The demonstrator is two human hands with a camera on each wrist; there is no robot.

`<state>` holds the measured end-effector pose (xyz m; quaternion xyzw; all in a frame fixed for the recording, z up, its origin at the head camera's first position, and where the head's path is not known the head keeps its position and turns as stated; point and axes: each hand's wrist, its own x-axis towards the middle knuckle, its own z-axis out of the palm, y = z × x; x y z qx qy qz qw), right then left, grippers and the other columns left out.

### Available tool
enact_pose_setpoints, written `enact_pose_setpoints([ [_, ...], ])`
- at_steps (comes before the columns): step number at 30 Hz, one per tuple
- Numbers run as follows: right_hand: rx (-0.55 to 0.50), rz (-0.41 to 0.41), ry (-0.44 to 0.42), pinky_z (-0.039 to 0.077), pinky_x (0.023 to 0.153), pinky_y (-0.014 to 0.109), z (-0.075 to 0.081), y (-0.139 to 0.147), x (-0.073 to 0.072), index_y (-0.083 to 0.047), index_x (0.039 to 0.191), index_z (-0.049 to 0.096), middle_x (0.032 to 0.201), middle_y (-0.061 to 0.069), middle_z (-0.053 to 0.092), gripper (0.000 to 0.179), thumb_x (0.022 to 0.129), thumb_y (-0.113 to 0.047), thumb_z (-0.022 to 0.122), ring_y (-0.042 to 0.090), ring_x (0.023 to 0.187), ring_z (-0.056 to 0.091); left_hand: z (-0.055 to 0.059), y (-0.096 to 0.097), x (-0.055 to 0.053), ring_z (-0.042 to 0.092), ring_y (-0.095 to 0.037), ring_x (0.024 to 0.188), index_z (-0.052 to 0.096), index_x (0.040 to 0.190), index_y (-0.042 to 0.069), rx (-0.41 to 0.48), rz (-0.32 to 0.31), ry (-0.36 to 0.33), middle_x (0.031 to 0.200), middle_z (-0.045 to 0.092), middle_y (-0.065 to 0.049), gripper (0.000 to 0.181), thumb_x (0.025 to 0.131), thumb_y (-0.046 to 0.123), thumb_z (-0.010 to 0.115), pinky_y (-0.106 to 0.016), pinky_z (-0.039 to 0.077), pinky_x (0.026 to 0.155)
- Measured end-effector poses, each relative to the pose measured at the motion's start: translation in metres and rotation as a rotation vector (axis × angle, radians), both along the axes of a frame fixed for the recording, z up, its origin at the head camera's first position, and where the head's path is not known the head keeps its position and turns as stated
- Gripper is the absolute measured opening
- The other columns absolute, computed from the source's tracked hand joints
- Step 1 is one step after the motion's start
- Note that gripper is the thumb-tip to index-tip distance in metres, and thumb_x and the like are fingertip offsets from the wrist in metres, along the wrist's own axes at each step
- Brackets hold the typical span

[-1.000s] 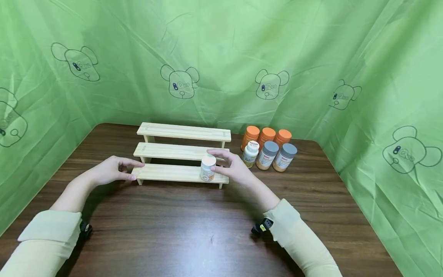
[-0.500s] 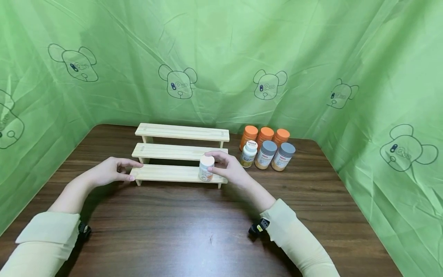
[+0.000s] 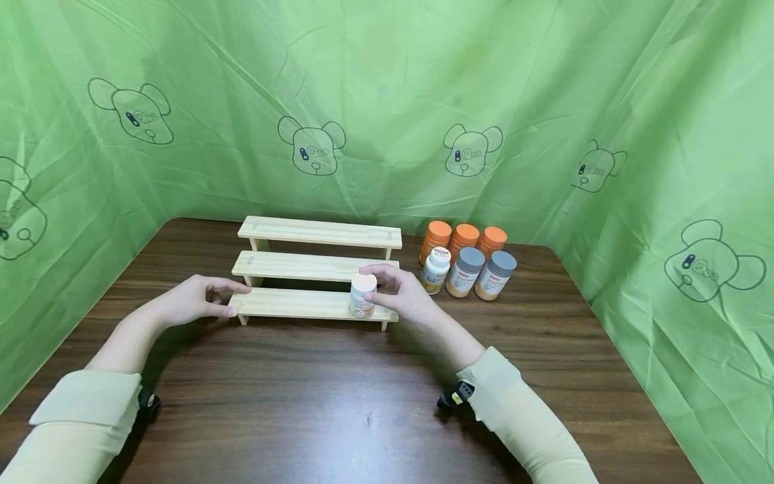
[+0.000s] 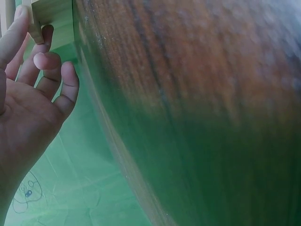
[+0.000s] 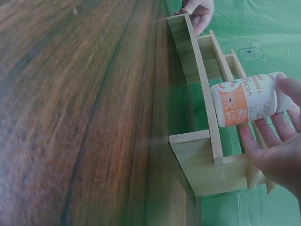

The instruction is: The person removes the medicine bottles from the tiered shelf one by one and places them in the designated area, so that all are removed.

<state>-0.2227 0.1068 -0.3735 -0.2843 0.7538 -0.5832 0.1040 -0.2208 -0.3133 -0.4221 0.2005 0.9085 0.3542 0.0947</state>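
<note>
A three-tier wooden shelf (image 3: 290, 302) stands on the table. My left hand (image 3: 196, 299) pinches the left end of its lowest tier between thumb and forefinger; in the left wrist view the other fingers of that hand (image 4: 35, 94) are loosely bent. On the lowest tier, towards its right end, a white vitamin C bottle (image 3: 362, 296) with an orange label band stands upright. My right hand (image 3: 405, 292) grips this bottle near its white cap, with the thumb in front. In the right wrist view the vitamin C bottle (image 5: 249, 99) has its base at the tier board.
Right of the shelf stand several bottles: orange ones with orange caps (image 3: 437, 238) behind, a white-capped bottle (image 3: 435, 272) and two grey-capped bottles (image 3: 464, 274) in front. A green curtain (image 3: 387, 101) surrounds the dark wooden table (image 3: 302, 403).
Both hands keep their holds, and the vitamin C bottle stays at about the same spot on the lowest tier. Only the head view shifts slightly.
</note>
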Motion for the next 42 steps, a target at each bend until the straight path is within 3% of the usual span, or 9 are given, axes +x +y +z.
enact_pose_setpoints([
  [5, 0.018, 0.0, 0.013, 0.042, 0.096, 0.049, 0.007, 0.004, 0.003, 0.001, 0.126, 0.055, 0.125, 0.014, 0.058, 0.042, 0.086, -0.003, 0.066, 0.03, 0.111, 0.057, -0.001, 0.0, 0.0, 0.042, -0.006, 0.053, 0.062, 0.124, 0.017, 0.007, 0.004, -0.008, 0.059, 0.044, 0.005, 0.049, 0.078, 0.03, 0.076, -0.027, 0.038, 0.053],
  [12, 0.025, -0.026, -0.01, 0.046, 0.092, 0.042, 0.011, 0.014, 0.004, -0.004, 0.126, 0.057, 0.124, 0.009, 0.06, 0.043, 0.085, -0.005, 0.068, 0.027, 0.113, 0.057, 0.0, 0.0, -0.001, 0.042, -0.006, 0.053, 0.063, 0.123, 0.017, 0.009, 0.0, 0.007, 0.058, 0.043, 0.005, 0.049, 0.078, 0.028, 0.076, -0.027, 0.038, 0.052],
  [20, 0.056, -0.046, 0.042, 0.04, 0.098, 0.05, 0.018, 0.029, 0.008, -0.005, 0.125, 0.058, 0.125, 0.01, 0.06, 0.042, 0.084, -0.006, 0.07, 0.026, 0.117, 0.054, 0.0, 0.0, 0.0, 0.042, -0.006, 0.053, 0.062, 0.124, 0.016, 0.012, 0.008, -0.005, 0.059, 0.043, 0.005, 0.05, 0.078, 0.029, 0.076, -0.027, 0.038, 0.053],
  [27, 0.081, -0.059, 0.045, 0.041, 0.098, 0.048, 0.021, 0.046, 0.01, -0.006, 0.124, 0.058, 0.124, 0.007, 0.061, 0.042, 0.084, -0.008, 0.07, 0.021, 0.113, 0.056, -0.001, 0.0, -0.001, 0.044, -0.006, 0.053, 0.063, 0.124, 0.014, 0.028, 0.006, -0.008, 0.06, 0.047, 0.004, 0.05, 0.077, 0.027, 0.077, -0.027, 0.039, 0.052],
  [34, 0.064, -0.077, 0.037, 0.04, 0.098, 0.05, 0.002, 0.07, -0.005, -0.013, 0.124, 0.06, 0.12, 0.005, 0.063, 0.042, 0.083, -0.01, 0.071, 0.024, 0.115, 0.056, -0.002, 0.0, -0.001, 0.045, -0.006, 0.054, 0.062, 0.124, 0.015, 0.034, 0.006, -0.014, 0.061, 0.049, 0.003, 0.05, 0.077, 0.028, 0.077, -0.027, 0.039, 0.053],
  [42, 0.069, -0.151, 0.058, 0.043, 0.094, 0.044, -0.005, 0.095, -0.008, -0.012, 0.125, 0.059, 0.121, 0.006, 0.062, 0.045, 0.083, -0.015, 0.073, 0.023, 0.111, 0.057, -0.002, 0.0, -0.001, 0.043, -0.006, 0.054, 0.062, 0.124, 0.017, 0.007, 0.005, 0.003, 0.06, 0.045, 0.004, 0.05, 0.078, 0.03, 0.076, -0.027, 0.039, 0.053],
])
